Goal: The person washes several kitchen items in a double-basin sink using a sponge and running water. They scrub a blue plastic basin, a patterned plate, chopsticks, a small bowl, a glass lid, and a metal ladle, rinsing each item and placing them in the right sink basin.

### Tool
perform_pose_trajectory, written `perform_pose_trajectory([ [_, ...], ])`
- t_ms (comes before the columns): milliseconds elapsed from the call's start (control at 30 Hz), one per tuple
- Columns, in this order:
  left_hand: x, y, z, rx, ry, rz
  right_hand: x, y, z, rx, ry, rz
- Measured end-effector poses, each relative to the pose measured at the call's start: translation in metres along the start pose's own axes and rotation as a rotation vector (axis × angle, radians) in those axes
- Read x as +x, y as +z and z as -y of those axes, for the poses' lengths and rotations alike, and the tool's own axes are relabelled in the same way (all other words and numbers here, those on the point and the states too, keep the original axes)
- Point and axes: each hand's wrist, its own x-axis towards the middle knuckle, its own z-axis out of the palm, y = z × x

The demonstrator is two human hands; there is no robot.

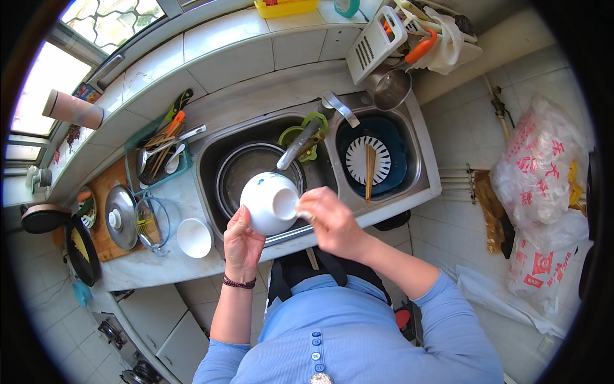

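My left hand (243, 238) grips the rim of a white bowl (259, 204), thumb on its outer side. The bowl is tilted over the front of the sink, so its underside and foot ring face up. A small blue mark shows on its wall. At the foot ring, the bunched fingers of my right hand (331, 216) press a small whitish thing (303, 214), mostly hidden, perhaps a cloth. Beneath the bowl, a large round metal pan (240, 163) sits in the left sink basin, under the faucet (300, 144).
In the right basin (422, 168) lie a striped plate (357, 158) and chopsticks (369, 180). Left on the counter are a white bowl (194, 238), a glass pitcher (152, 223), a pot lid (120, 217) and a utensil tray (184, 163). A green strainer (289, 138) stands behind the pan.
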Motion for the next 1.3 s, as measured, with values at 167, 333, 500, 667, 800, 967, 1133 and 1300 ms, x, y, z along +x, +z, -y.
perform_pose_trajectory([
  [167,0.007,0.006,0.007,0.522,0.064,0.094,-0.006,-0.025,-0.018,0.282,0.485,-0.168],
  [333,0.023,0.029,0.054,1.728,0.715,0.651,-0.024,-0.043,-0.054,0.795,1.046,0.013],
  [500,0.045,0.025,0.084,2.046,0.750,0.936,-0.068,-0.049,-0.105,0.767,1.191,0.036],
  [667,0.076,-0.003,0.113,2.029,0.841,0.906,-0.096,-0.046,-0.155,0.442,1.298,0.132],
  [800,0.093,-0.004,0.118,2.106,0.859,0.501,-0.119,-0.057,-0.202,0.178,1.313,-0.156],
  [967,0.077,-0.060,0.087,2.062,0.414,-0.007,-0.131,-0.127,-0.259,-0.305,1.334,-0.188],
  [1133,0.064,-0.110,0.059,2.063,0.402,-0.256,-0.101,-0.150,-0.278,-0.418,1.530,-0.027],
  [1300,0.052,-0.107,0.048,1.851,0.255,-0.359,-0.113,-0.139,-0.314,-0.117,1.695,-0.006],
])
